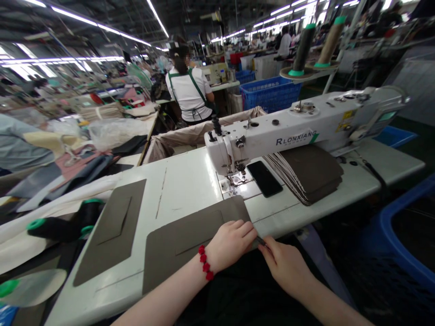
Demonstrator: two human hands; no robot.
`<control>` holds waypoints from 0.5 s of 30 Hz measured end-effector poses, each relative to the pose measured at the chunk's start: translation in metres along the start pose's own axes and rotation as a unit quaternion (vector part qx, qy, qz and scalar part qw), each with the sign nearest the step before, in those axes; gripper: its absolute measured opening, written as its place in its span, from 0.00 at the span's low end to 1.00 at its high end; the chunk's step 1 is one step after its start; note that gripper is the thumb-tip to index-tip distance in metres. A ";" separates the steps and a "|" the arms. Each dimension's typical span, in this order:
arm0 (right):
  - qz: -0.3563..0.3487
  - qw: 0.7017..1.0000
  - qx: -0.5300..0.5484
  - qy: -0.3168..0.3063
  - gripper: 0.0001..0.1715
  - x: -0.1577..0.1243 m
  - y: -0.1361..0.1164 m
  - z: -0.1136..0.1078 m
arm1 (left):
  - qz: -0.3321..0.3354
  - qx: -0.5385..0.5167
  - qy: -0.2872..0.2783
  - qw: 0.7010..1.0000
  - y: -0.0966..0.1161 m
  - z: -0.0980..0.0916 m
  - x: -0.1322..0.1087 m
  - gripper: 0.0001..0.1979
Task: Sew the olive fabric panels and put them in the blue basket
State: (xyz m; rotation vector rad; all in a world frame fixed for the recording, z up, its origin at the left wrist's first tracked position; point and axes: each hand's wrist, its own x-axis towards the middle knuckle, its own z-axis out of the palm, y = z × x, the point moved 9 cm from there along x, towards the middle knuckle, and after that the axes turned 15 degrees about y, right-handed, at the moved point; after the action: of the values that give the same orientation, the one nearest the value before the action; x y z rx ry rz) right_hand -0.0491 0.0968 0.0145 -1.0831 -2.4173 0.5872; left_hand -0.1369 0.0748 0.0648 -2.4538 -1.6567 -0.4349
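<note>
My left hand [231, 242], with a red bead bracelet at the wrist, lies fingers curled on the near right corner of a brown-grey fabric piece [183, 237] on the white sewing table [183, 181]. My right hand [285, 265] pinches the same corner at the table's front edge, beside a thin dark object I cannot make out. The piece reaches up toward the needle of the white sewing machine [306, 124]. A second, similar piece [113, 228] lies flat to the left.
A stack of brown pieces [309, 174] and a black phone [264, 178] lie under the machine arm. Black thread cones [64, 222] lie at the left. A blue crate [404, 235] stands at the right. A person in a white shirt [188, 93] works ahead.
</note>
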 end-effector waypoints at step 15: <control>-0.063 0.996 0.068 -0.019 0.33 -0.004 -0.013 -0.005 | -0.300 0.053 0.016 0.952 -0.128 -0.037 -0.106 0.37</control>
State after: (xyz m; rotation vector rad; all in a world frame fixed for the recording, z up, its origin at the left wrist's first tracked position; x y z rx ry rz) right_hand -0.0516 0.0870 0.0243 -0.8642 -2.4174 0.7223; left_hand -0.2974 0.0198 0.0611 -1.8145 -2.3261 -0.4305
